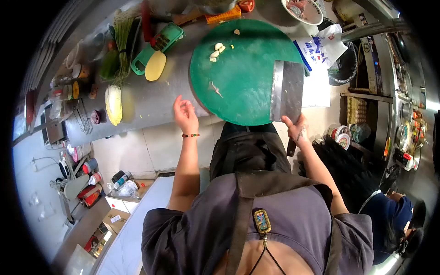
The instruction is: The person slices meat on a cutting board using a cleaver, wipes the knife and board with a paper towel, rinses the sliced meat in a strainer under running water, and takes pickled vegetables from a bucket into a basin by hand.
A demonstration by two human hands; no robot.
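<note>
My right hand is closed round the dark handle of a wide cleaver, whose blade lies over the right part of a round green cutting board. My left hand is just off the board's lower left edge, empty, fingers loosely curled and apart. Several peeled garlic cloves rest on the upper left of the board, with one more piece near the top. A small pinkish scrap lies at the board's left.
Left on the metal counter are a peeled potato half, a green slicer, a napa cabbage and green stalks. A white bowl stands at the upper right. Another person is at the lower right.
</note>
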